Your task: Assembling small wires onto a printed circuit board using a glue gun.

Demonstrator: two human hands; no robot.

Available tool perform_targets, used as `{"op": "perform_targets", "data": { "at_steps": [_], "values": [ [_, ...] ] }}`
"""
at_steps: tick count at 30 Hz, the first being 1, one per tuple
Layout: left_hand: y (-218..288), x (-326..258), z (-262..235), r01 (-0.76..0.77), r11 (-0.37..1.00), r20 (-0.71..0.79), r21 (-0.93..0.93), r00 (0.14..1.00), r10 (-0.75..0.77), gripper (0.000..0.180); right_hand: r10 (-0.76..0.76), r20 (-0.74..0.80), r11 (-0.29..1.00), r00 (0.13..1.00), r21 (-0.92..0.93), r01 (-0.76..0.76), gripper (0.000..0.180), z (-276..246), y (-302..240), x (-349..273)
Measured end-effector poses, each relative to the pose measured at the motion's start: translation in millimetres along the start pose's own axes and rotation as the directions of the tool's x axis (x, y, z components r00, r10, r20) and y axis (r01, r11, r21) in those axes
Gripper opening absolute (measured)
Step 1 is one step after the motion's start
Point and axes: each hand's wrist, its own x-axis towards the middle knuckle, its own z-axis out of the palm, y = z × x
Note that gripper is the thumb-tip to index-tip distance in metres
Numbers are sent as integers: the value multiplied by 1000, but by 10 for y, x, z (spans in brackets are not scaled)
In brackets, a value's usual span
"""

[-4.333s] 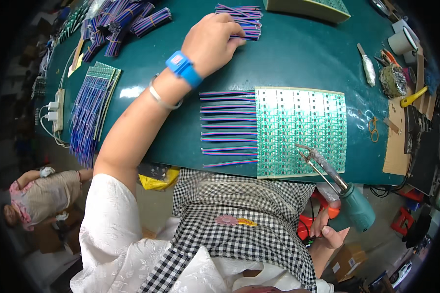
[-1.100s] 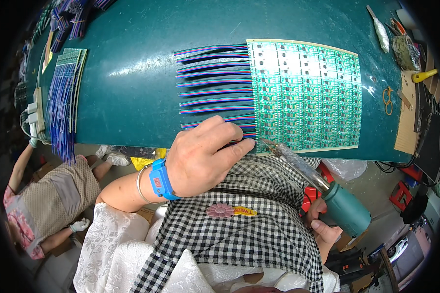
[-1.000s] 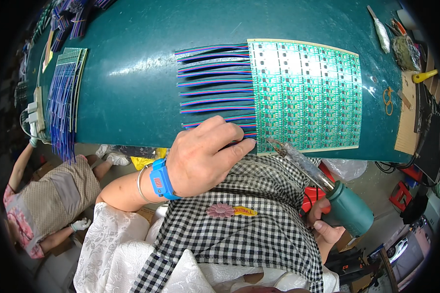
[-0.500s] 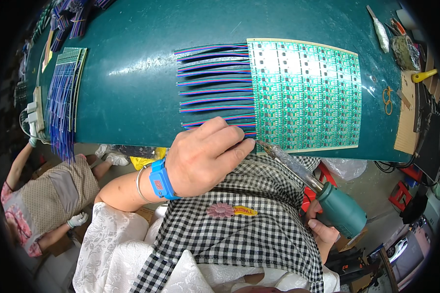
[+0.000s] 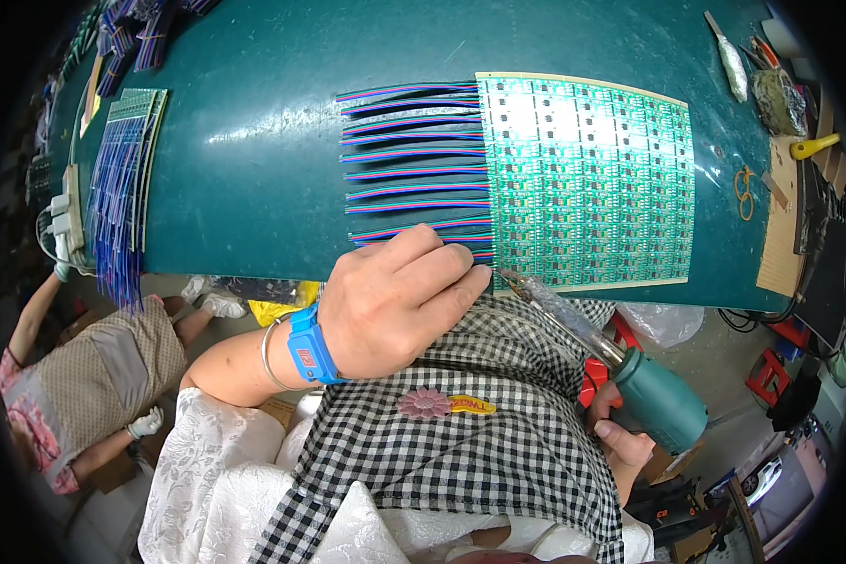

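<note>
A large green circuit board panel (image 5: 592, 188) lies on the table, crowded with small parts. Flat multicoloured ribbon cables (image 5: 414, 176) stick out in rows from its left edge. At the panel's near left corner my left hand (image 5: 395, 301) is closed, thumb and fingers pinched on the end of a ribbon cable; the fingers partly hide it. My right hand (image 5: 622, 446) grips the green handle of a soldering iron (image 5: 663, 399), with some fingers hidden behind it. The iron's tip rests close to my left fingertips, at the panel's near edge; exact contact cannot be made out.
To the left, a stack of wired boards (image 5: 127, 179) hangs its cables over the edge of the green table (image 5: 254, 207). Beside it stands a power strip (image 5: 70, 221). Tools and a wooden board (image 5: 778, 244) sit at right. A co-worker (image 5: 103, 376) is at lower left.
The soldering iron has shifted very slightly to the right, its tip a little farther from my left fingertips. My left hand stays pinched in nearly the same place.
</note>
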Motion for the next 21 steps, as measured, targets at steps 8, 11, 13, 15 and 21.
{"op": "perform_targets", "data": {
  "at_steps": [8,11,13,15,21],
  "values": [
    [17,-18,-27,7,1000,32,28,999,-8,42,8,-6,993,1000,117,-7,52,21,-83,83],
    [15,-25,-13,0,999,38,37,999,-2,42,61,-145,994,988,99,-47,53,124,-98,40],
    [29,-15,-22,1,999,55,47,998,-3,41,70,-127,993,989,104,-56,53,124,-95,27],
    [52,-9,-32,-3,998,67,60,998,-1,41,37,-106,998,994,53,-31,55,90,-43,-3],
    [67,15,-71,-23,997,109,75,994,15,43,-10,-8,994,1000,-112,9,56,-217,118,-149]
  ]
}}
